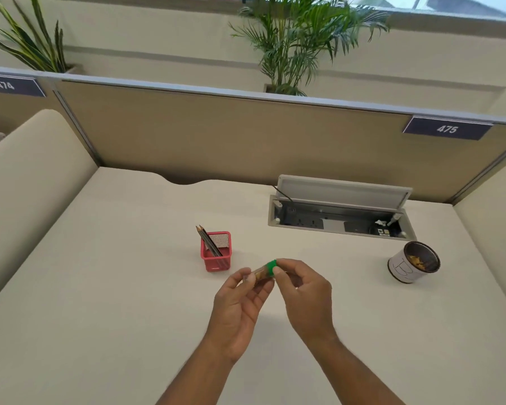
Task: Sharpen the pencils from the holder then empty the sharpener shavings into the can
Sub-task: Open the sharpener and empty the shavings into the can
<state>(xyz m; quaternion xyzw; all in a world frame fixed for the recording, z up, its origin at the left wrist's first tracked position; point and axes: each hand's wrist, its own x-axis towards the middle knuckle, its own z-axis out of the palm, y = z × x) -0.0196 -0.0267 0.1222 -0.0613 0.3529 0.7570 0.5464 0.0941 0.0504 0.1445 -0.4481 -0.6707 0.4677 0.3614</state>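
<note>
A small sharpener (265, 272) with a clear shavings barrel and a green cap is held above the desk between both hands. My left hand (240, 302) pinches the clear barrel, which shows brown shavings inside. My right hand (304, 293) pinches the green cap end. A red mesh holder (216, 254) stands just behind my left hand with two sharpened pencils (208, 241) leaning to its left. A white can (412, 263) with shavings inside stands at the right.
An open cable box (339, 217) with its lid raised is set into the beige desk (100, 287) behind the can. Padded partitions close off the back and both sides. Potted plants stand beyond the back partition.
</note>
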